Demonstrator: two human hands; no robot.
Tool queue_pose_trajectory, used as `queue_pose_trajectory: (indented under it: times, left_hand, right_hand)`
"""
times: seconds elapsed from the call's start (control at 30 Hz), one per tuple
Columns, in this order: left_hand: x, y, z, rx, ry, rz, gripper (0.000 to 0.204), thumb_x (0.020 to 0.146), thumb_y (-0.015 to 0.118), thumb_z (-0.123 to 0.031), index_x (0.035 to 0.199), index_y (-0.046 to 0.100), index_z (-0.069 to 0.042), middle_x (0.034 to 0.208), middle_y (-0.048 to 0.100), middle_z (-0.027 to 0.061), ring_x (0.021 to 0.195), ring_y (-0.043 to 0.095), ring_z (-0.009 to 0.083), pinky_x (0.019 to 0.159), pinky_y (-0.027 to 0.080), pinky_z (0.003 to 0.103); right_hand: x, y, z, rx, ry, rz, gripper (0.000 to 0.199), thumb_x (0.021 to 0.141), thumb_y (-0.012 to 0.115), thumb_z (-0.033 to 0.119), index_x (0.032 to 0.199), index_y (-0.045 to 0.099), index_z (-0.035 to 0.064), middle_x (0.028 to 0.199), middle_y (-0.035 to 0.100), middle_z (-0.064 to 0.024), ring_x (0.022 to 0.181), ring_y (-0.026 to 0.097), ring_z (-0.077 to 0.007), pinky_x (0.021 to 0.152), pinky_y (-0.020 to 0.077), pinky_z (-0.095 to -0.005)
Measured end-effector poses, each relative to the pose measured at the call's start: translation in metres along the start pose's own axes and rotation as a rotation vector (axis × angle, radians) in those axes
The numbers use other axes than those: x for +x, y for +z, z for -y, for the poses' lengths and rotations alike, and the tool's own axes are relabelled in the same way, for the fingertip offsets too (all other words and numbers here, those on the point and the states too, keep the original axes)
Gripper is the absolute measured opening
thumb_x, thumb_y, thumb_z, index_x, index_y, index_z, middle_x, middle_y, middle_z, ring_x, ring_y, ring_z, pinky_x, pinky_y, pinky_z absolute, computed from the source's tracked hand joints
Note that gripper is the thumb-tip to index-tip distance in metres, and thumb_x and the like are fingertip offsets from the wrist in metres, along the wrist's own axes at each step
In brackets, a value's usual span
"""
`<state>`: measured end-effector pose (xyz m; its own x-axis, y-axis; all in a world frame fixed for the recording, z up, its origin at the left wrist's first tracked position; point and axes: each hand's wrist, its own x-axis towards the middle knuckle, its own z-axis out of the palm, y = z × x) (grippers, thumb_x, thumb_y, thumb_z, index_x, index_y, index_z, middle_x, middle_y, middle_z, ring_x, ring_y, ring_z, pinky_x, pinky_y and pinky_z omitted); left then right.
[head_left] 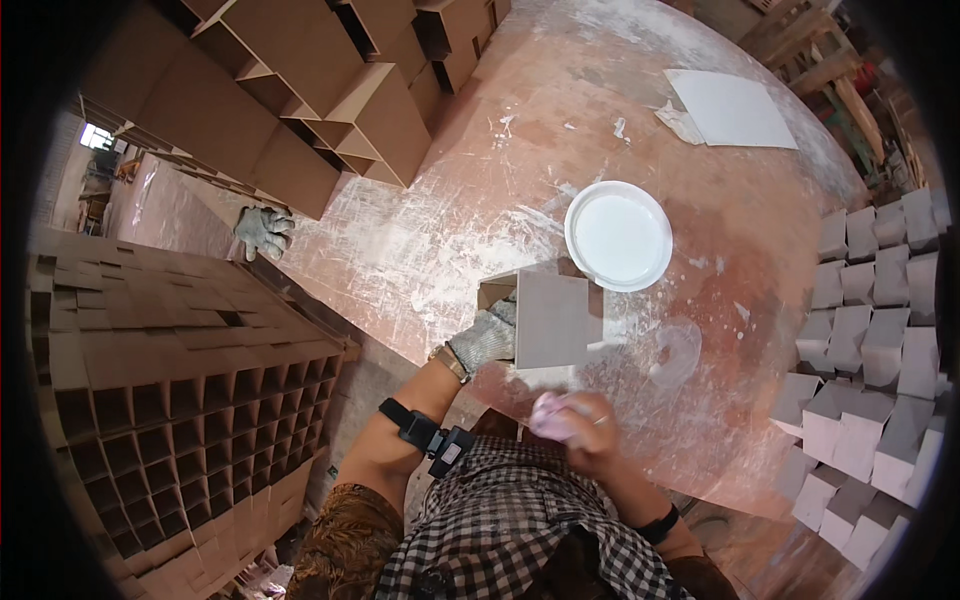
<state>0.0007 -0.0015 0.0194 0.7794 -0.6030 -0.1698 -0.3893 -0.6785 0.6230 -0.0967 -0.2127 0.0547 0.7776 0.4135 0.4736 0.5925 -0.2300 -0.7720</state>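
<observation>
Nearest to you, your right hand (590, 432) is bare and its grip is curled tight around a soft pinkish-white wad (552, 415), cloth or sponge by the look of it, held low over the counter's (480, 180) near edge. Just beyond it, up and slightly to your left, lies the open cardboard box (548, 320): a small square carton in plain brown board, one flat grey-brown face turned up toward you. Your left hand (487, 338), in a knitted grey work glove, has its grip pressed against the box's left side, fingers reaching inside the open end; you cannot see whether they pinch the wall. So the wad sits on the near side of the box, and the gloved hand is the one touching it.

Past the box, to the right, stands a round white plastic bowl (619, 235) of white paste. The counter is reddish, smeared and streaked white. Farther off lie a white sheet (732, 110) and a spare grey glove (264, 230). Stacks of folded cartons (300, 90) lie beyond.
</observation>
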Motion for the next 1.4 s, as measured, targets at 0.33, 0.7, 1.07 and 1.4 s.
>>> queue_pose_trajectory:
  times: [0.33, 0.7, 1.07, 1.4]
  left_hand:
    - [-0.051, 0.007, 0.014, -0.069, 0.022, -0.095, 0.056, 0.085, 0.054, -0.035, 0.13, 0.044, -0.004, 0.134, 0.043, 0.0175, 0.123, 0.04, 0.0309, 0.103, 0.031, 0.039]
    - [-0.09, 0.003, 0.012, -0.104, 0.04, -0.178, 0.058, 0.084, 0.056, -0.036, 0.132, 0.043, -0.004, 0.136, 0.041, 0.0174, 0.126, 0.038, 0.032, 0.105, 0.03, 0.039]
    - [-0.052, 0.037, 0.009, -0.087, 0.204, -0.185, 0.056, 0.084, 0.057, -0.033, 0.13, 0.044, -0.005, 0.134, 0.043, 0.0167, 0.124, 0.04, 0.0326, 0.104, 0.032, 0.039]
    - [-0.055, 0.039, 0.013, -0.145, 0.131, -0.168, 0.052, 0.084, 0.058, -0.031, 0.128, 0.047, -0.005, 0.128, 0.049, 0.0164, 0.119, 0.045, 0.0315, 0.102, 0.035, 0.038]
  right_hand:
    - [-0.011, -0.037, -0.021, 1.018, 0.721, -0.616, 0.024, 0.085, 0.057, 0.009, 0.107, 0.056, -0.0029, 0.112, 0.058, -0.0119, 0.107, 0.055, -0.0249, 0.096, 0.0416, -0.0348]
    - [0.04, -0.028, 0.001, 0.281, 0.318, -0.254, 0.025, 0.084, 0.054, 0.012, 0.105, 0.058, 0.0001, 0.108, 0.058, -0.0137, 0.103, 0.056, -0.0259, 0.087, 0.0453, -0.036]
    - [0.078, 0.032, -0.041, -0.387, 0.278, -0.228, 0.035, 0.07, 0.054, -0.001, 0.104, 0.062, 0.004, 0.102, 0.058, -0.0193, 0.092, 0.056, -0.0376, 0.081, 0.0461, -0.0419]
    - [0.063, 0.002, -0.071, -0.187, 0.354, -0.493, 0.029, 0.074, 0.05, -0.004, 0.101, 0.061, -0.0003, 0.096, 0.061, -0.0173, 0.096, 0.056, -0.0345, 0.086, 0.0443, -0.0405]
